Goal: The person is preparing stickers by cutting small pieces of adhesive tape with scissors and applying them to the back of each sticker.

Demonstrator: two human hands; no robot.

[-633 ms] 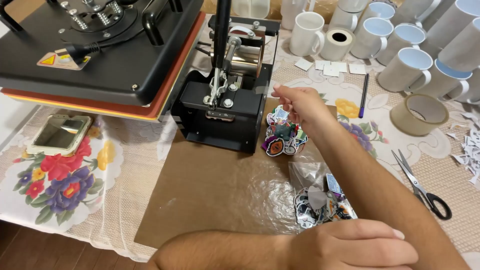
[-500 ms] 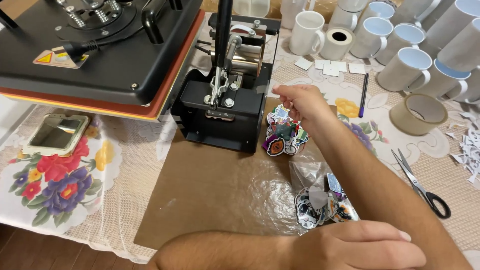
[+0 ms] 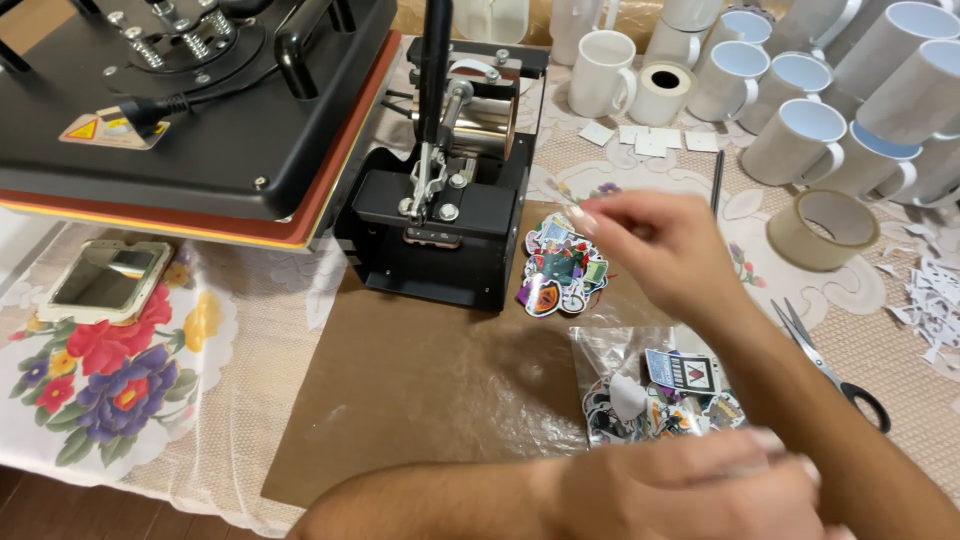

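My right hand [image 3: 660,245] hovers over a loose pile of colourful stickers [image 3: 562,270] beside the black mug press [image 3: 440,225]. Its thumb and fingers are pinched together on a small pale sticker piece, which is blurred. My left forearm crosses the bottom of the view. My left hand [image 3: 700,490], blurred, lies at the near edge of a clear plastic bag of stickers [image 3: 655,395]. Whether it grips the bag is not visible. Both the pile and the bag rest on a brown sheet [image 3: 420,390].
A large black flat heat press [image 3: 180,120] fills the upper left. Several white mugs [image 3: 800,140] stand at the back right, with a tape roll [image 3: 822,228], scissors [image 3: 830,370], a black pen [image 3: 716,180] and paper scraps [image 3: 935,300]. A small framed mirror-like object [image 3: 105,280] lies on the floral cloth.
My right hand has shifted slightly right and toward me, still pinched, above the sticker pile. My left hand stays by the bag and is now blurred.
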